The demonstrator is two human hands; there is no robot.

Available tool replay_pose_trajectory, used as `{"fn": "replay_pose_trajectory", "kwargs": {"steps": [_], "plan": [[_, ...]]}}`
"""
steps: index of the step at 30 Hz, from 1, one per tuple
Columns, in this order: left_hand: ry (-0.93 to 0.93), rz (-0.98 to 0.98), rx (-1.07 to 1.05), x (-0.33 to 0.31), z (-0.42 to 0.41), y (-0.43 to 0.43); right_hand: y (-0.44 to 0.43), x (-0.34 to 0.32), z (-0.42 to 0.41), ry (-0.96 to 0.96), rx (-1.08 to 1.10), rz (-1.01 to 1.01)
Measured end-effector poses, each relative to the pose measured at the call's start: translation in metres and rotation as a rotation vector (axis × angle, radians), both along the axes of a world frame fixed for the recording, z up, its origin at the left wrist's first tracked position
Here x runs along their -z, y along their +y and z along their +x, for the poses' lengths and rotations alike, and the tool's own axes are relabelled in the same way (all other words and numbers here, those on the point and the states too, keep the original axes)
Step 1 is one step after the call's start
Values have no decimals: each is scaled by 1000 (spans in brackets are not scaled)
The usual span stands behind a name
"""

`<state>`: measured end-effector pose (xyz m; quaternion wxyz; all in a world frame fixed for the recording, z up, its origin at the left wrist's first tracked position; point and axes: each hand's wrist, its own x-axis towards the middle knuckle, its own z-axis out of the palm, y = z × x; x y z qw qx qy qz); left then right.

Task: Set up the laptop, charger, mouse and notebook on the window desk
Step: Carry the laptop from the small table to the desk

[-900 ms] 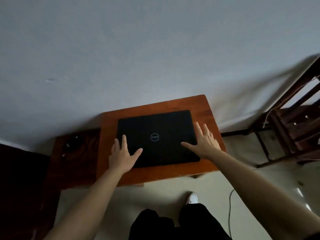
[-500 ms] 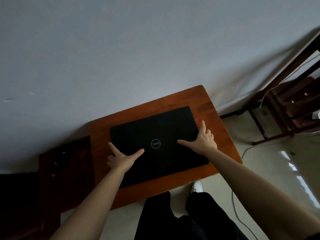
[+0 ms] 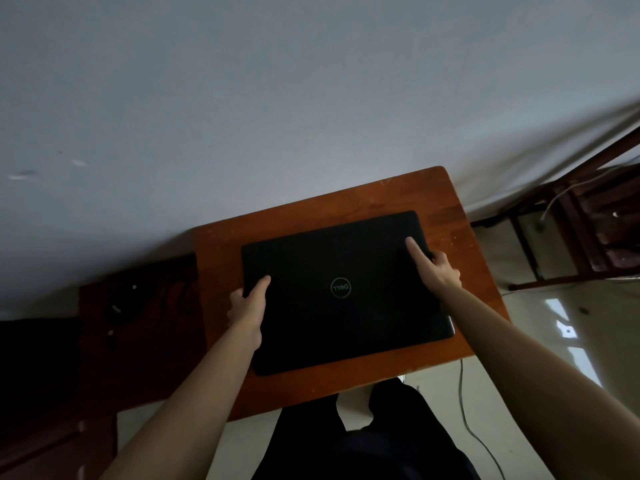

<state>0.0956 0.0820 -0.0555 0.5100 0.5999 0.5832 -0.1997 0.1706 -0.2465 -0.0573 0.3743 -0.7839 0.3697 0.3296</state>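
A closed black laptop (image 3: 346, 320) with a round logo on its lid lies on a small orange-brown wooden table (image 3: 446, 202) against the wall. My left hand (image 3: 247, 306) grips the laptop's left edge, thumb on the lid and fingers curled under the side. My right hand (image 3: 438, 271) grips the right edge the same way, thumb lying on the lid. A dark cable or charger (image 3: 121, 306) lies on the darker low surface to the left, hard to make out.
A dark wooden low table (image 3: 138, 341) adjoins the orange one on the left. A wooden chair (image 3: 588, 230) with a white cord stands at the right. A thin cable (image 3: 464, 410) runs across the pale floor. My dark-trousered legs (image 3: 363, 438) are below the table edge.
Both hands slid from lying flat on the lid out to its left and right edges and curled around them. The camera has moved closer over the table.
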Motion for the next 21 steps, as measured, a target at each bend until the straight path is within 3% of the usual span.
{"fn": "replay_pose_trajectory", "kwargs": {"steps": [4,7,18,21], "plan": [[-17,-108,-68,-6,10,6,-3,-11,3,38,162,281],[-24,-155,-67,-12,12,8,-7,-20,-1,49,154,461],[-22,-468,154,-64,28,-8,-53,-76,-23,-91,148,722],[-63,-513,311,-74,50,-28,-80,-95,-42,-145,282,699]]}}
